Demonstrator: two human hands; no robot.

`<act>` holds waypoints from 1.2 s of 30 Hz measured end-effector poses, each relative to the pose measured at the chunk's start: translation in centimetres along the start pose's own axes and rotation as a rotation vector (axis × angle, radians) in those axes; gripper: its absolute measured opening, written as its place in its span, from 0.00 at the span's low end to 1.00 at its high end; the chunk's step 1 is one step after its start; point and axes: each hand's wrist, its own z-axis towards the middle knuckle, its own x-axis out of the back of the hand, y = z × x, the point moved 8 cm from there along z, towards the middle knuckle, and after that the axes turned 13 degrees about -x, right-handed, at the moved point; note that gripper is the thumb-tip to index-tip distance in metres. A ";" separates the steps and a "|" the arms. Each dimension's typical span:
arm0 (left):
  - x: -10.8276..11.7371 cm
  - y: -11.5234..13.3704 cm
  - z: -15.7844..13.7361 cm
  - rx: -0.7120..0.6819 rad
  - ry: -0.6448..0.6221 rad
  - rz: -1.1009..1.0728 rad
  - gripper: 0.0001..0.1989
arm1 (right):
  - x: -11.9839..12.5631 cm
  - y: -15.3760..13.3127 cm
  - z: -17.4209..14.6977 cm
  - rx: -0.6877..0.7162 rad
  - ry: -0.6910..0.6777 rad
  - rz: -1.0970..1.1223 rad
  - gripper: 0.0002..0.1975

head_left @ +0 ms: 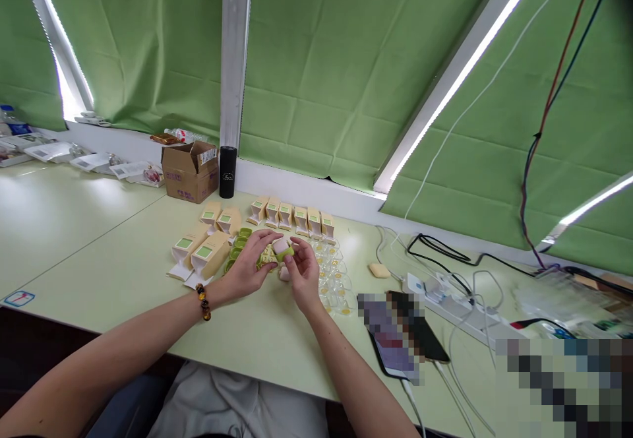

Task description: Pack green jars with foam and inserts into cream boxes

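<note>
A small green cup [284, 254] with a pale pink rounded piece [280, 245] in it is between my hands above the table. My right hand [304, 276] pinches the cup with thumb and fingers from the right. From the left, my left hand [251, 268] curls its fingertips and thumb around the same piece. Another pale pink piece [283, 274] lies just below it. Several green cups [241, 242] and a pile of light yellow-green small parts [267, 256] sit beside and partly behind my left hand. Several clear plastic shells [336, 278] stand in rows right of my right hand.
Several cream boxes with green labels [210, 253] stand left and behind. A cardboard box [190, 173] and black tumbler [227, 172] are at the back. Two phones [390, 342], cables and a power strip [455, 312] lie to the right, near a beige block [379, 270].
</note>
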 end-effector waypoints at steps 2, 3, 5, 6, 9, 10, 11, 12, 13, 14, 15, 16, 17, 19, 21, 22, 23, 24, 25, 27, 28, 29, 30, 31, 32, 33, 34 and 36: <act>-0.1 0.0 0.0 -0.006 -0.020 0.009 0.27 | 0.0 0.0 0.0 -0.008 0.021 -0.022 0.22; -0.2 0.0 0.0 -0.004 -0.028 0.013 0.27 | 0.1 0.0 -0.1 -0.007 0.032 -0.038 0.22; -0.5 -0.2 -0.1 0.007 -0.050 0.012 0.26 | 0.1 -0.1 -0.1 0.004 0.044 -0.061 0.21; -0.6 -0.3 -0.2 0.013 -0.055 0.008 0.25 | 0.1 -0.3 -0.2 0.010 0.042 -0.067 0.21; -0.6 -0.7 -0.3 0.030 -0.024 -0.024 0.24 | 0.1 -0.8 -0.4 0.027 0.026 -0.064 0.18; -0.4 -0.8 -0.3 0.041 0.003 -0.038 0.23 | 0.1 -1.0 -0.4 0.033 0.025 -0.058 0.18; -0.2 -1.1 -0.2 0.058 0.033 -0.053 0.22 | 0.1 -1.1 -0.5 0.039 0.025 -0.053 0.18; -0.1 -1.3 -0.2 0.083 0.063 -0.072 0.22 | 0.2 -1.2 -0.5 0.045 0.027 -0.048 0.18; 0.0 -1.7 -0.3 0.117 0.092 -0.094 0.21 | 0.2 -1.3 -0.6 0.049 0.029 -0.046 0.17; 0.0 -2.1 -0.3 0.159 0.122 -0.128 0.21 | 0.3 -1.3 -0.6 0.051 0.033 -0.050 0.17; 0.0 -2.5 -0.4 0.203 0.152 -0.179 0.21 | 0.3 -1.2 -0.6 0.052 0.039 -0.057 0.17; -0.1 -3.0 -0.6 0.250 0.179 -0.247 0.22 | 0.4 -1.1 -0.6 0.052 0.049 -0.066 0.16; -0.3 -3.4 -0.7 0.297 0.205 -0.327 0.23 | 0.5 -1.0 -0.6 0.052 0.063 -0.073 0.16; -0.8 -4.3 -1.1 0.373 0.243 -0.482 0.26 | 1.0 -1.0 -0.5 0.053 0.107 -0.068 0.16; -1.0 -5.0 -1.3 0.420 0.268 -0.579 0.28 | 1.7 -1.3 -0.3 0.063 0.174 -0.042 0.15; -0.9 -5.4 -1.4 0.435 0.277 -0.610 0.29 | 2.3 -1.6 -0.2 0.072 0.213 -0.029 0.14; -0.9 -5.6 -1.4 0.446 0.286 -0.644 0.29 | 2.8 -2.0 -0.2 0.084 0.251 -0.022 0.14; -0.9 -5.8 -1.5 0.458 0.290 -0.692 0.29 | 3.3 -2.4 -0.1 0.094 0.290 -0.018 0.14; -1.0 -5.8 -1.5 0.470 0.294 -0.754 0.28 | 3.8 -2.8 0.0 0.103 0.323 -0.016 0.13; -1.3 -5.7 -1.4 0.490 0.304 -0.907 0.25 | 4.7 -3.6 0.1 0.115 0.367 -0.020 0.13; -1.4 -5.5 -1.4 0.498 0.312 -0.987 0.22 | 5.1 -4.1 0.1 0.122 0.384 -0.026 0.13; -1.5 -5.2 -1.3 0.506 0.322 -1.061 0.18 | 5.4 -4.5 0.1 0.129 0.395 -0.035 0.13; -1.6 -5.0 -1.2 0.509 0.336 -1.126 0.15 | 5.7 -5.0 0.1 0.134 0.405 -0.046 0.13; -1.6 -4.8 -1.1 0.510 0.352 -1.183 0.12 | 5.9 -5.4 0.1 0.132 0.406 -0.059 0.13; -1.6 -4.7 -1.1 0.511 0.369 -1.230 0.11 | 6.2 -5.9 0.1 0.119 0.403 -0.076 0.13; -1.6 -4.7 -1.0 0.511 0.387 -1.269 0.11 | 6.5 -6.3 0.0 0.101 0.394 -0.097 0.12; -1.5 -4.8 -1.0 0.511 0.405 -1.297 0.11 | 6.7 -6.5 0.1 0.066 0.366 -0.129 0.12; -1.3 -5.1 -1.1 0.514 0.429 -1.326 0.10 | 7.2 -6.9 0.0 -0.007 0.288 -0.208 0.12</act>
